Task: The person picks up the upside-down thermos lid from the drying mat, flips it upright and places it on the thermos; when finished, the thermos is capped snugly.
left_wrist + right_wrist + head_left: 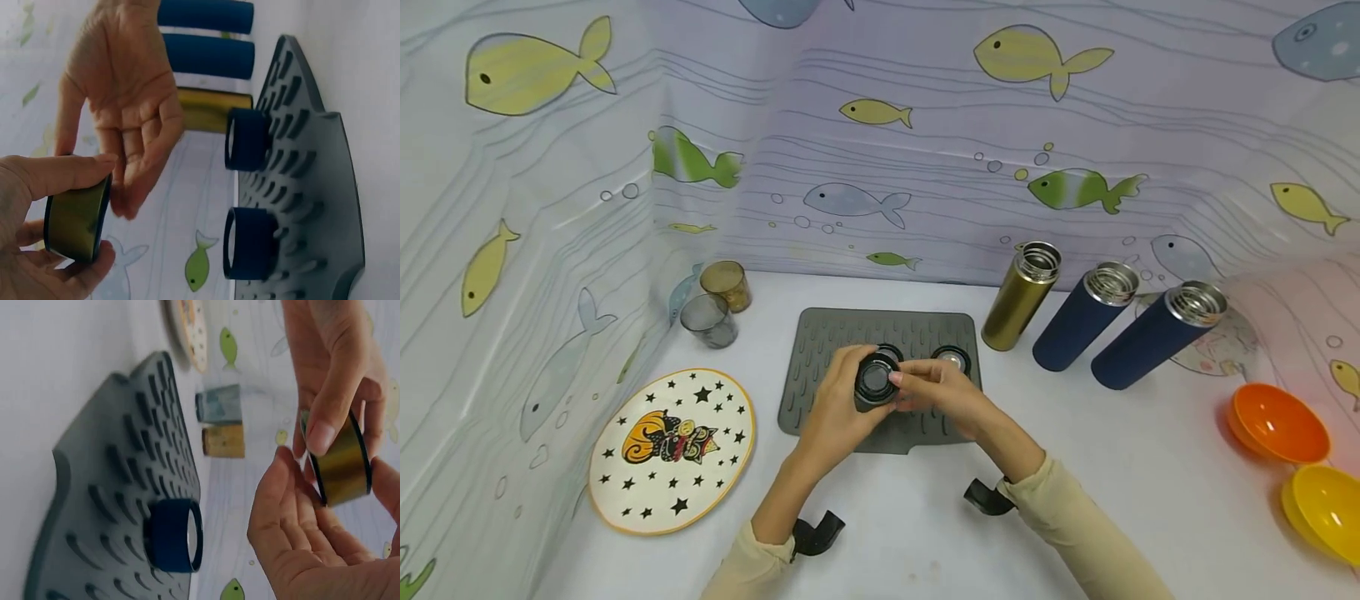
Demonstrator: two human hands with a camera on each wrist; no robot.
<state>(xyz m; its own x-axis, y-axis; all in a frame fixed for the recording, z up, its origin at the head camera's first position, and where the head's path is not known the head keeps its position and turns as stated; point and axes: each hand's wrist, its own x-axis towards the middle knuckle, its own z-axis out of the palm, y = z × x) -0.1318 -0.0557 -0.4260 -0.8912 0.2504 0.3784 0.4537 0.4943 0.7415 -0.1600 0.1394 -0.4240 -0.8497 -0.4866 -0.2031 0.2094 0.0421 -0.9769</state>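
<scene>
My left hand [835,410] grips a gold-sided bottle lid [78,219] with a black rim, its dark underside turned up in the head view. The right hand [942,395] has its thumb against the lid's edge, and its fingers lie along the opposite side, so the lid sits between them. Beneath both hands lies a grey ridged drying mat [820,333]. Two navy lids stand on it: one navy lid [953,357] shows near the right edge, and a second lid [891,351] is partly covered by the held lid.
Behind the mat on the right stand an uncapped gold bottle [1018,300] and two uncapped navy bottles [1081,325]. Orange [1277,425] and yellow bowls [1326,512] sit far right. At left are a patterned oval plate [647,475], a grey cup [709,321] and an amber cup [727,285].
</scene>
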